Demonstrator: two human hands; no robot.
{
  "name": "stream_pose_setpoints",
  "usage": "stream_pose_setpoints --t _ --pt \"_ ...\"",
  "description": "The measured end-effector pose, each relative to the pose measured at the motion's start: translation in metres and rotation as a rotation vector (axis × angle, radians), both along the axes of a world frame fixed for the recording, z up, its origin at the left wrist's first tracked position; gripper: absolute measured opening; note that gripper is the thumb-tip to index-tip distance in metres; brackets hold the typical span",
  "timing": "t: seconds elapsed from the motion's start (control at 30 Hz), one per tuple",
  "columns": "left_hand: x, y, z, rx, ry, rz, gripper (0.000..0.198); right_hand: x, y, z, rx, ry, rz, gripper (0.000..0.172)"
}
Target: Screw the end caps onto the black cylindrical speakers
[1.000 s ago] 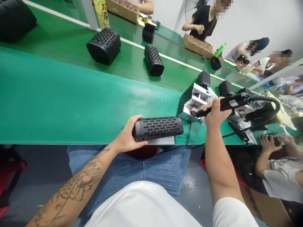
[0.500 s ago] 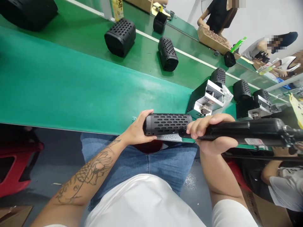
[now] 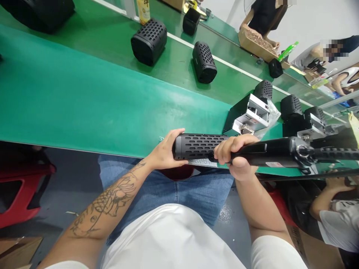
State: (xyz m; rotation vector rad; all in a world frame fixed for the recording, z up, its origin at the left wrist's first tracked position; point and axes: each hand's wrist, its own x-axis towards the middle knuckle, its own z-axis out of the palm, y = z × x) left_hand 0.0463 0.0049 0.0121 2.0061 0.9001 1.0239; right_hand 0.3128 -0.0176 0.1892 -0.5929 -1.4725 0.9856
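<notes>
My left hand is wrapped round the left end of a black slotted housing, which looks like a speaker casing. The housing lies on its side at the front edge of the green bench. My right hand grips a black electric screwdriver, held almost level, with a ring and dark cord at its rear end. Its front end points left and meets the near side of the housing's right part. The fingers partly hide that spot, so the tip and any screw cannot be made out.
Behind my right hand stands a silver-and-black screw feeder. More slotted housings stand on the darker green belt beyond the bench. A red stool is at lower left. Other people sit across and to the right.
My right hand and the screwdriver have moved left and tilted, bringing the rear ring and cord into clearer view. My left hand keeps its hold on the housing. The whole view has shifted slightly.
</notes>
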Motion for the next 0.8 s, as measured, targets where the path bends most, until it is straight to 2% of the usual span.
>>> stream_pose_setpoints --t 0.3,0.43,0.53,0.6,0.63,0.73,0.8 --pt "-0.002 0.000 0.001 0.011 0.028 0.012 0.137 0.010 0.007 -0.012 -0.022 -0.028 0.147 0.050" --pt "-0.003 0.000 -0.002 0.022 0.022 0.014 0.137 0.012 0.001 -0.023 -0.045 -0.052 0.141 0.045" --pt "-0.004 -0.001 -0.007 0.041 0.022 0.037 0.138 0.016 -0.002 -0.021 -0.082 -0.070 0.088 0.050" --pt "-0.005 -0.001 -0.011 0.059 0.033 0.059 0.139 0.027 0.005 -0.012 -0.051 -0.025 -0.025 0.053" --pt "-0.005 -0.002 -0.013 0.070 0.042 0.064 0.141 0.036 0.013 -0.006 -0.010 0.007 -0.127 0.052" --pt "-0.005 -0.002 -0.014 0.104 0.071 0.063 0.145 0.077 0.051 0.006 0.147 0.050 -0.598 0.046" --pt "-0.004 -0.003 -0.013 0.108 0.085 0.065 0.146 0.107 0.080 0.004 0.166 0.002 -0.863 0.048"
